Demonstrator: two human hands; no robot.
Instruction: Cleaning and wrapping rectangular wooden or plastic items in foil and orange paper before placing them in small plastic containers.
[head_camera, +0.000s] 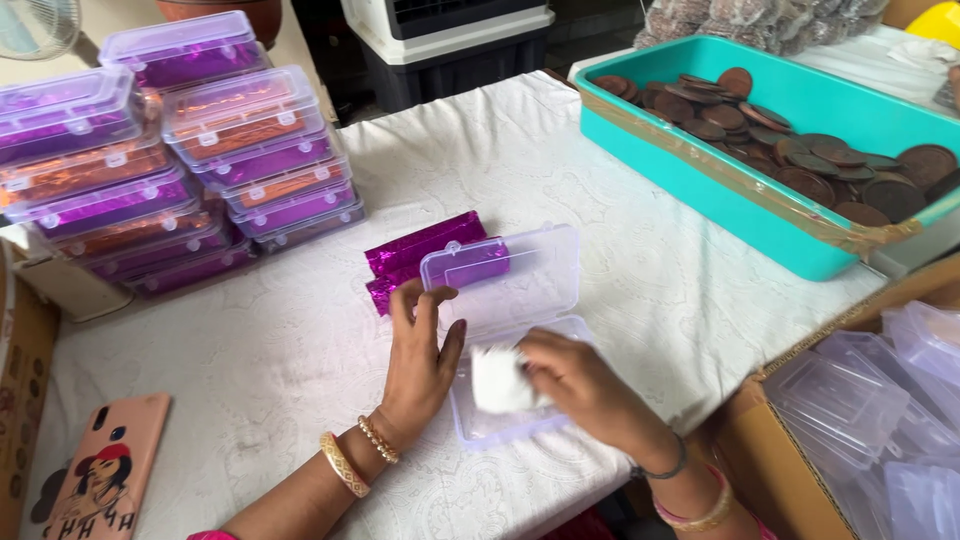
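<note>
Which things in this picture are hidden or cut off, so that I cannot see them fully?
Head view:
- White piece in the clear open box: the right hand covers part of it, so its kind is unclear.
- Purple foil pieces: partly behind the box lid and the left hand.
- Carton of empty clear boxes: cut by the right edge.

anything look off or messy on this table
Nothing spilled or broken. The teal tray's front rim is patched with brown tape, which looks like a repair. The stack of filled boxes sits slightly uneven. The phone lies at the table's edge.
</note>
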